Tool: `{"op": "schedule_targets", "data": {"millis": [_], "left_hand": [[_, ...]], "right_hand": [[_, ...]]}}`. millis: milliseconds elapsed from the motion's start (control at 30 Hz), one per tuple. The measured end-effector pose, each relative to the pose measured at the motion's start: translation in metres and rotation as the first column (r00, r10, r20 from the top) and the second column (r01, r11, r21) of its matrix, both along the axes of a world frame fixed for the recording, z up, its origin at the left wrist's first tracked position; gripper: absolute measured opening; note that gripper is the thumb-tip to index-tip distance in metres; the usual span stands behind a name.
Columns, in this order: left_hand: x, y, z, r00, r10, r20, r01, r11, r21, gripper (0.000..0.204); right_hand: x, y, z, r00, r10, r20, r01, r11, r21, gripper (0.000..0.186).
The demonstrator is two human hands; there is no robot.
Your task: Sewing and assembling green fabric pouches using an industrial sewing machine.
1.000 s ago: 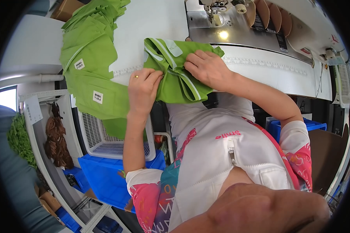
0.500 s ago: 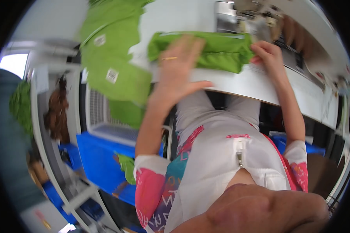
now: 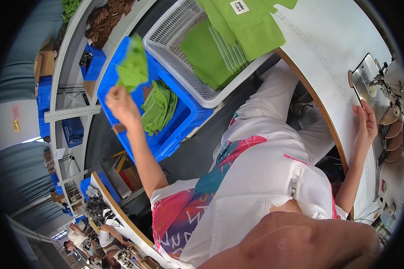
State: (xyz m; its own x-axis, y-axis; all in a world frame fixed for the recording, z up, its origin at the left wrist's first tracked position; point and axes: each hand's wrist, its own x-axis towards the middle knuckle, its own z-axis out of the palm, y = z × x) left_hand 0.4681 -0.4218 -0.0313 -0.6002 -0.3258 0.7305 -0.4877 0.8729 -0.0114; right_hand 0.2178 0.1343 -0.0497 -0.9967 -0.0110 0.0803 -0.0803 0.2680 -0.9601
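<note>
My left hand [image 3: 123, 105] is raised at the blue bin [image 3: 191, 117], fingers closed on the end of a green fabric piece [image 3: 133, 67], which is blurred by motion. Inside that bin lies a crumpled heap of green pieces [image 3: 159, 107]. My right hand [image 3: 367, 123] rests on the white worktable [image 3: 318, 40] beside the sewing machine's metal plate [image 3: 366, 78], thumb and fingers apart, holding nothing I can see. A white plastic basket [image 3: 166, 33] with stacked green fabric pieces [image 3: 206, 54] stands against the bin. More green fabric [image 3: 242, 27] with a white label overhangs the table edge.
The sewing machine [image 3: 393, 85] stands at the far right. Shelving [image 3: 72, 113] with blue bins and brown scraps [image 3: 105, 22] runs along the left. Other people [image 3: 107, 237] sit at machines at lower left. The table's brown edge [image 3: 316, 101] curves past my legs.
My body has turned left. My left hand has left the table and carries a green piece to the blue bin. My right hand has come off the folded green bundle, now out of sight.
</note>
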Motion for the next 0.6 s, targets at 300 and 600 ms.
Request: {"op": "schedule_targets", "data": {"millis": [300,600], "left_hand": [[-0.007,-0.043,-0.098,0.217,-0.426,0.878,-0.659,0.6,0.454,0.026],[-0.193,0.034,-0.121,0.281,-0.745,0.605,0.394,0.664,0.635,0.013]], "right_hand": [[-0.002,0.009,-0.012,1.0,0.006,0.002,-0.006,0.999,0.036,0.023],[-0.033,-0.138,0.018,0.91,0.386,-0.148,-0.297,0.859,0.417,0.026]]}}
